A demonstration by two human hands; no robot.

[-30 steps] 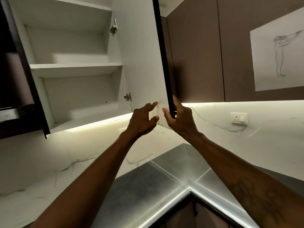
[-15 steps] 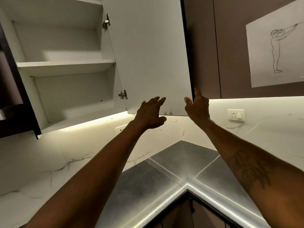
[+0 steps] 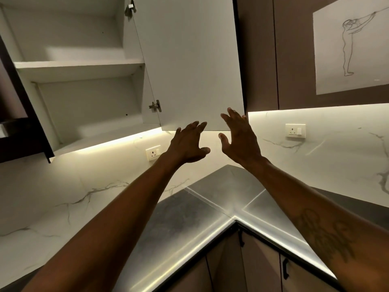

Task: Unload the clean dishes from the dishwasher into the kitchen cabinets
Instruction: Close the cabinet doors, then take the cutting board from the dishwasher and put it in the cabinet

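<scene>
Cabinet door (image 3: 189, 64) stands wide open at the right of the wall cabinet (image 3: 80, 69), above the grey corner desk (image 3: 189, 218). Left grip (image 3: 187, 144) and right grip (image 3: 239, 140) are raised at the door's lower edge, fingers spread apart, holding nothing; whether the right fingertips (image 3: 230, 111) touch the door's corner cannot be told.

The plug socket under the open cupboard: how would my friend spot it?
Find the open white cupboard in the corner. Below its glowing bottom edge, on the marble wall, sits the socket, beside the left hand. The other socket is past the right hand, under closed brown cupboards.
</scene>
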